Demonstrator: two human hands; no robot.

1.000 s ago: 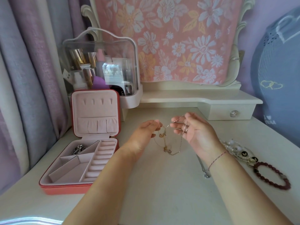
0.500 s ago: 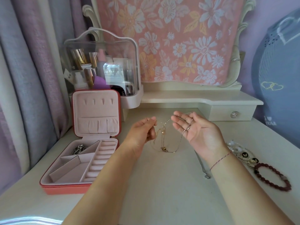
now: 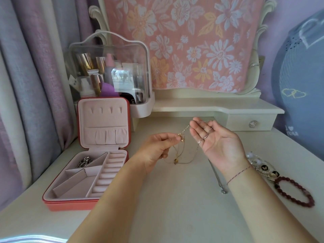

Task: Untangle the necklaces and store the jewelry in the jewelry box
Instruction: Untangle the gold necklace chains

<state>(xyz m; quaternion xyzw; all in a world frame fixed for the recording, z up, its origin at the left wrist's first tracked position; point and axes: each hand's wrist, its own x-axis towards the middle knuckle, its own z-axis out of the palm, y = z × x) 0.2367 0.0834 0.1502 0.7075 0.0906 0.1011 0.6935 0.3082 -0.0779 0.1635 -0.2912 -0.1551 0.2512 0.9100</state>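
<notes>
My left hand [image 3: 157,149] pinches a gold charm of the tangled necklaces [image 3: 180,155] above the white table. My right hand [image 3: 215,142] lies palm up with straight fingers, and a thin silver chain is draped across them. Loops of gold and silver chain hang between the two hands, with a small pendant at the bottom. The red jewelry box [image 3: 87,172] stands open at the left, its pink lining showing; a silver piece [image 3: 85,161] lies in its back left compartment.
Another silver chain [image 3: 218,179] lies on the table under my right wrist. A clear beaded bracelet [image 3: 261,165] and a dark red beaded bracelet [image 3: 294,193] lie at the right. A clear cosmetics case [image 3: 108,72] stands behind the box, a small drawer [image 3: 252,123] at the back.
My hands have drawn a little apart. My right hand's fingers have straightened so the palm faces up, and the chain now stretches from it to the charm my left hand pinches.
</notes>
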